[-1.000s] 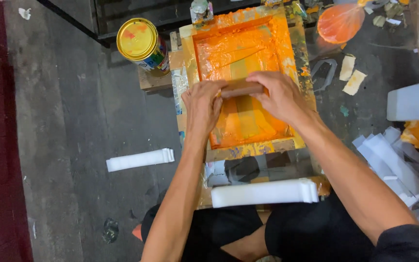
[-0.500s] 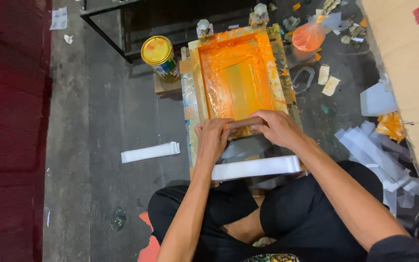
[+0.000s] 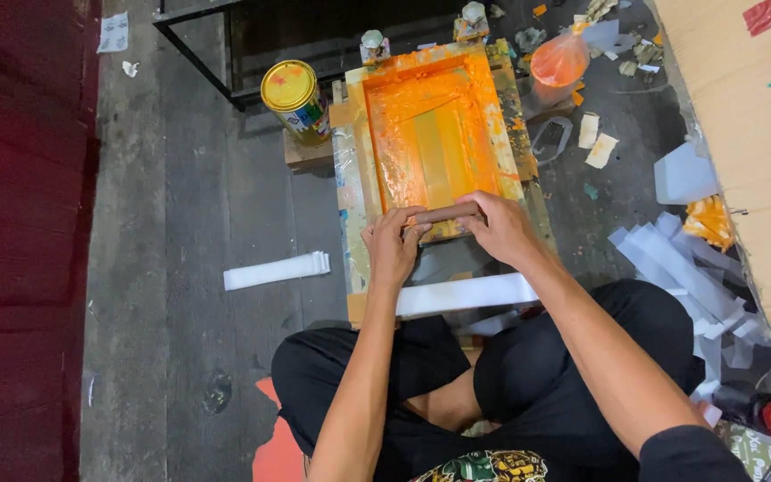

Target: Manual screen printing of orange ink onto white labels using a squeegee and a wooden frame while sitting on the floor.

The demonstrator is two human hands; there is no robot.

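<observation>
Both hands, left hand (image 3: 393,250) and right hand (image 3: 503,228), close their grip around a brown squeegee (image 3: 446,214), one at each end, at the near edge of the orange-inked screen frame (image 3: 350,170). A white paper strip (image 3: 466,294) lies just nearer the person. A yellow-lidded can (image 3: 294,100) stands left of the frame, a white stack (image 3: 277,270) on the floor.

Both arms reached forward from the crossed legs; the left hand (image 3: 392,245) and right hand (image 3: 501,228) were curled closed, close together, knuckles up.
</observation>
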